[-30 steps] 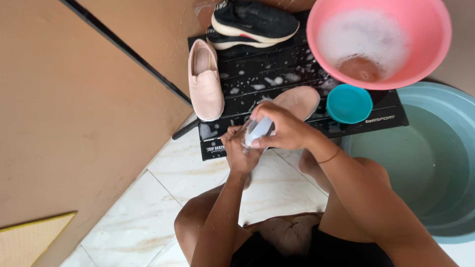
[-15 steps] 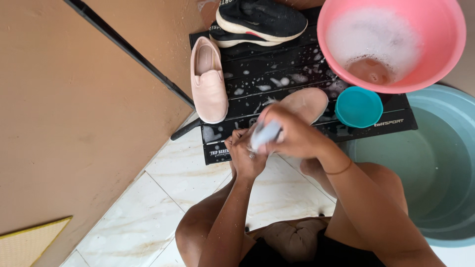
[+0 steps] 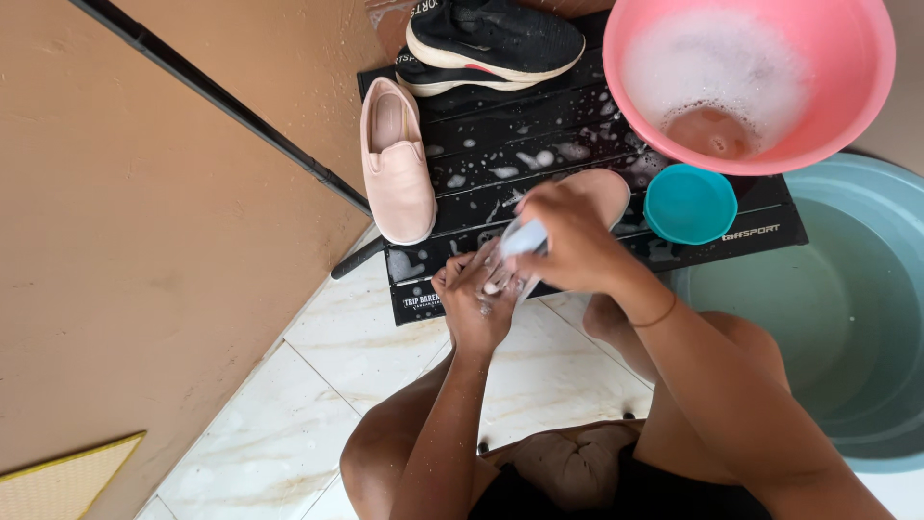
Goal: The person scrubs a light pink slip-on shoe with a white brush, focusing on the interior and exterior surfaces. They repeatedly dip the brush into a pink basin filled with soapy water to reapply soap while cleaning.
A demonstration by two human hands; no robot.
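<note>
My left hand grips the near end of a pink slip-on shoe that lies sole up on a wet, soapy black slatted board. My right hand is closed around a pale blue-white brush and presses it on the shoe right beside my left fingers. Foam covers both hands. The matching pink shoe lies upright on the board's left end.
A black sneaker sits at the board's far edge. Behind the right end stands a pink basin of suds, with a small teal bowl in front of it. A large grey-blue tub is at right. A tan wall and dark pole are at left, over white floor tiles.
My right hand with the brush has shifted slightly back and forth over the shoe. My left hand keeps its hold. The view has drifted a little.
</note>
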